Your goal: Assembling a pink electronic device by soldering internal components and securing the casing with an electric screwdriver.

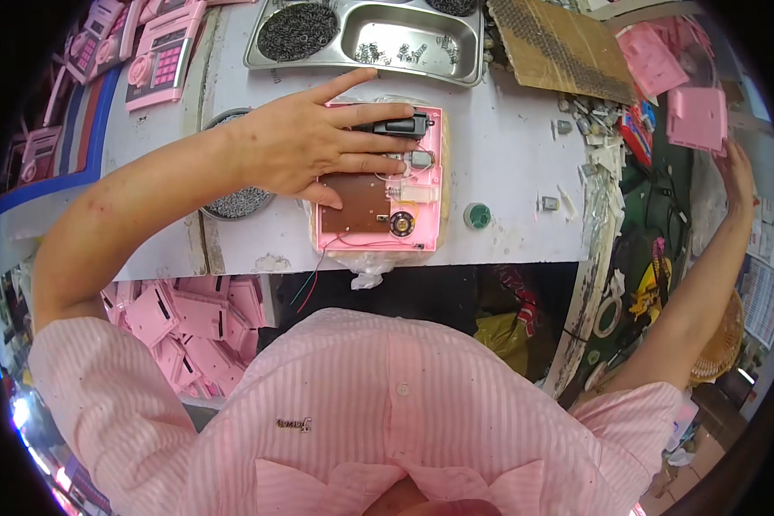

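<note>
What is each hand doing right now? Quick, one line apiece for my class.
Left hand: open, spread across the opened pink casing.
Right hand: closed, apparently holding a pink panel by its lower corner.

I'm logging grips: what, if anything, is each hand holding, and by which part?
The right hand appears to pinch a pink panel by its lower right corner. The left hand lies spread over the open pink casing, gripping nothing.

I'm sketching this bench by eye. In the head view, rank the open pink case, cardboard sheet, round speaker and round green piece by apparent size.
Largest to smallest:
1. Open pink case
2. Cardboard sheet
3. Round speaker and round green piece: too alike to rank
</note>
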Motion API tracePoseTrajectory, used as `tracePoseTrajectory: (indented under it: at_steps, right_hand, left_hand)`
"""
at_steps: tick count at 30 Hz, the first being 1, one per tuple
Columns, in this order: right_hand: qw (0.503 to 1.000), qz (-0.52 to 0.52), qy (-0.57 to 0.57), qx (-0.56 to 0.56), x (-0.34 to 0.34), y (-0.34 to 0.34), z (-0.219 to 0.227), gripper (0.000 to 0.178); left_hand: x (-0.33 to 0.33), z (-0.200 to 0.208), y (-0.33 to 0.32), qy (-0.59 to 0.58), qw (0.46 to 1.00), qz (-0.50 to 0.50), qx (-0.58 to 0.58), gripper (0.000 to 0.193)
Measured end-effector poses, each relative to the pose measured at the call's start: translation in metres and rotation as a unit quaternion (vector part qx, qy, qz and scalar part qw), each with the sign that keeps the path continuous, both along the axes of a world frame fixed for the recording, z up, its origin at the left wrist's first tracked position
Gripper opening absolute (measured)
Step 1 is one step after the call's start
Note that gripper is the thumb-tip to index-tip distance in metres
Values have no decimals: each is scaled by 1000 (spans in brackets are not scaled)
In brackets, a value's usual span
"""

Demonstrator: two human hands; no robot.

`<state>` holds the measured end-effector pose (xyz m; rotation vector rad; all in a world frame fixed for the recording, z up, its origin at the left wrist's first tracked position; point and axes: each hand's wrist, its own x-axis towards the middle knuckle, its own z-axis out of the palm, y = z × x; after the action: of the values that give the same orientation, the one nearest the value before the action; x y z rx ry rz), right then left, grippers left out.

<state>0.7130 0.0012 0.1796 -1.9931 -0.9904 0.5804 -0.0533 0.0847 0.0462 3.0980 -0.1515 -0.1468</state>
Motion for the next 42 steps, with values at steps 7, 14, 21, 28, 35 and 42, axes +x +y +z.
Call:
tracePoseTrajectory:
  at_steps: [7, 14, 21, 28, 35, 42]
  right_hand:
    - [848, -39, 230, 477, -201, -109, -46, 37]
    - [861, 47, 433, 262, -549, -130, -130, 65]
    - [921, 175, 327, 118, -528, -108, -130, 65]
    - [967, 241, 87, -1, -549, -143, -164, 62]
    - [949, 315, 9, -27, -543, -116, -163, 61]
    - [880, 387, -264, -76, -546, -107, -150, 57]
  left_hand:
    - [-14, -10, -46, -309, 911, 232, -146, 62]
    - [41, 8, -128, -272, 333, 331, -840, 50]
    - [3, 2, -86, -332, 545, 433, -636, 63]
    - [-10, -19, -107, -268, 745, 496, -358, 75]
    - [-18, -33, -125, -319, 674, 533, -400, 63]
    - [-21, -48, -160, -301, 644, 615, -341, 48]
